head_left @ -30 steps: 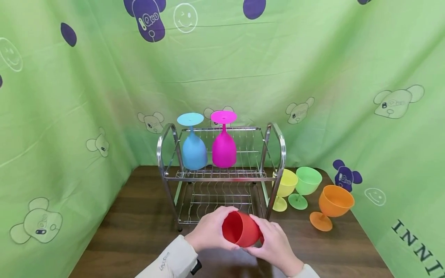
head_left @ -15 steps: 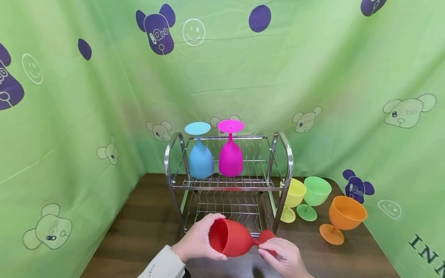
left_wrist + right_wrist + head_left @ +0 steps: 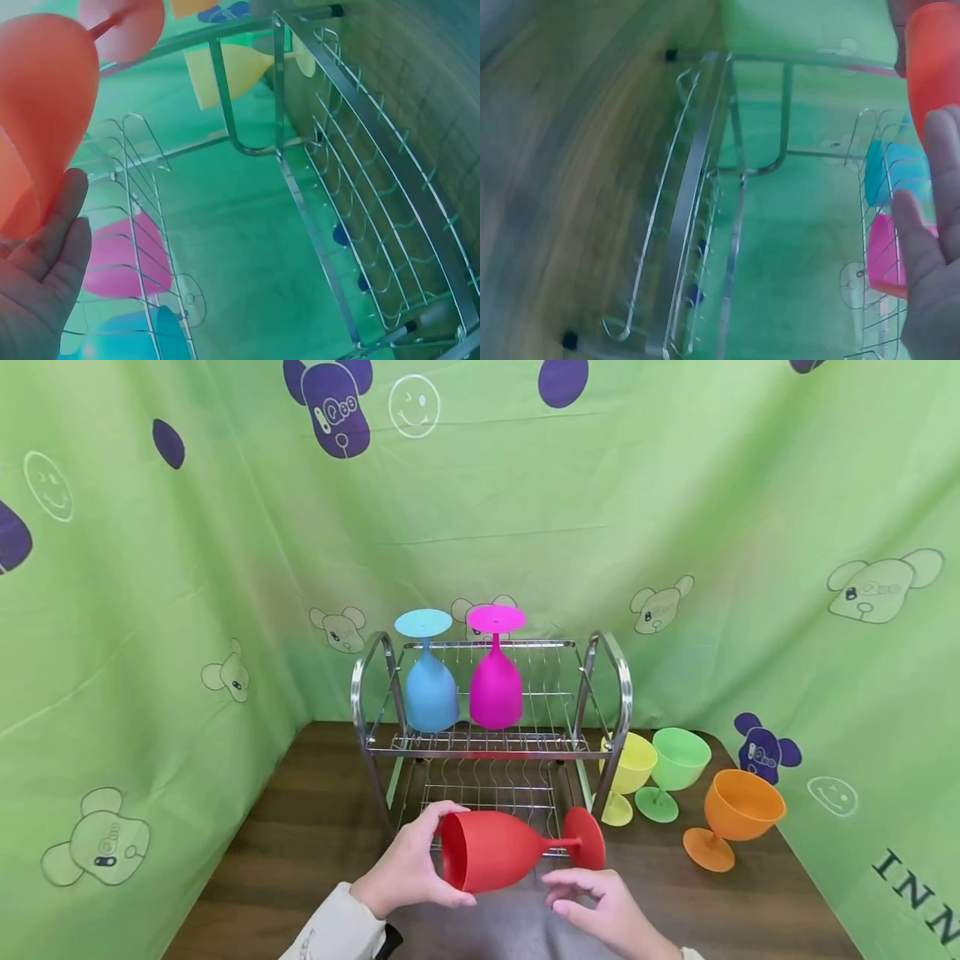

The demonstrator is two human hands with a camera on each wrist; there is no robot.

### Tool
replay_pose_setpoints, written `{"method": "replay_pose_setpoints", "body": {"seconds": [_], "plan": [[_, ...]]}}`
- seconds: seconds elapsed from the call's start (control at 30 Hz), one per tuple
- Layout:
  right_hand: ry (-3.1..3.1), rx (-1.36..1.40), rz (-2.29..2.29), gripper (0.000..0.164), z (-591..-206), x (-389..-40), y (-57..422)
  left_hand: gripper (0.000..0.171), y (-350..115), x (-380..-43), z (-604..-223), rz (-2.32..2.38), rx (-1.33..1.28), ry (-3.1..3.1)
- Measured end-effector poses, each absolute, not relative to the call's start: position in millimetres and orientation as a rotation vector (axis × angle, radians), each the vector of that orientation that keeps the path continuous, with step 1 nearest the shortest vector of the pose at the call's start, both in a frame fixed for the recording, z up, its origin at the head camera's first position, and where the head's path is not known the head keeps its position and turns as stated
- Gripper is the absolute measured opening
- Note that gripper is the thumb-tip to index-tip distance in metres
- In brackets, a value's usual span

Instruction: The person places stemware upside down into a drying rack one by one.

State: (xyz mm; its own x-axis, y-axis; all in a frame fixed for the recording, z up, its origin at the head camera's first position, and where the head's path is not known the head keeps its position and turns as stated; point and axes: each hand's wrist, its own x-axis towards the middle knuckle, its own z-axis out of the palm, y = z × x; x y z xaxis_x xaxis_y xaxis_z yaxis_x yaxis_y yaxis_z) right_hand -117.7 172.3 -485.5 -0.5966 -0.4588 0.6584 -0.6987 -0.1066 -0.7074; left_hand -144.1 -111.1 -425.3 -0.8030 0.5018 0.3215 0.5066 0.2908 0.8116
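Note:
A red goblet [image 3: 498, 850] lies sideways in the air before the rack, its mouth to the left and its round foot to the right. My left hand [image 3: 411, 868] grips the bowl near the rim, thumb below and fingers above. Just under the stem and foot, my right hand [image 3: 600, 906] is apart from the goblet, fingers loosely bent with nothing in them. On the rack's upper tier a blue goblet [image 3: 431, 693] and a magenta goblet [image 3: 496, 692] stand upside down, feet up. In the left wrist view the red bowl [image 3: 45, 97] rests against my fingers.
The two-tier chrome dish rack [image 3: 487, 753] stands on a dark wooden table [image 3: 262, 852]. Right of it, upright, are a yellow goblet [image 3: 632, 764], a green goblet [image 3: 678, 758] and an orange goblet [image 3: 738, 806]. Green printed cloth [image 3: 525, 527] encloses the back and sides.
The red goblet has turned from pointing toward me to lying sideways. My right hand has slid from the bowl to the stem, then let go and dropped just below it. My left hand keeps its grip.

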Motion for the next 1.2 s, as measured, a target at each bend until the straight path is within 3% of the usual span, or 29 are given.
{"method": "replay_pose_setpoints", "body": {"seconds": [0.3, 0.6, 0.9, 1.2], "plan": [[-1.635, 1.084, 2.823, 0.047, -493, -111, 155, 0.087, -91, -140, -436, -1.694, -0.918, -2.208], [-1.349, 0.831, 2.72, 0.055, -480, -112, 135, 0.091, -78, -146, -439, -1.826, -1.055, -2.029], [-0.985, 0.849, 2.644, 0.065, -475, -113, 112, 0.088, -62, -142, -452, -1.938, -1.131, -1.888], [-1.127, 0.598, 2.516, 0.07, -461, -112, 110, 0.091, -48, -144, -457, -1.81, -1.147, -1.908]]}}
